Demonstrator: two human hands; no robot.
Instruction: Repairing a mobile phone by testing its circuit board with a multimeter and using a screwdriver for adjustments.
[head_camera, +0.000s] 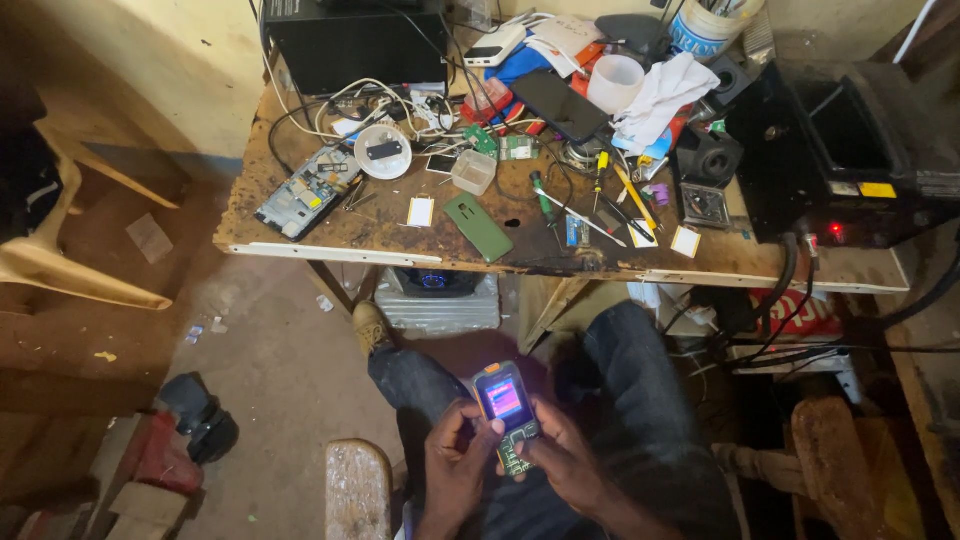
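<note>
Both of my hands hold a small keypad phone (506, 412) with an orange rim and a lit pink screen, low over my lap. My left hand (456, 462) grips its left side with the thumb near the screen's lower edge. My right hand (568, 458) wraps the right side, its thumb on the keypad. My knees in dark jeans (630, 400) show beneath the phone.
A worn wooden workbench (350, 238) ahead carries a green phone case (478, 227), an opened phone board (306, 192), screwdrivers (634, 197), cables, a white cloth (660, 95) and black equipment boxes (830, 160). A wooden stool (357, 488) stands at my left, a chair (60, 260) further left.
</note>
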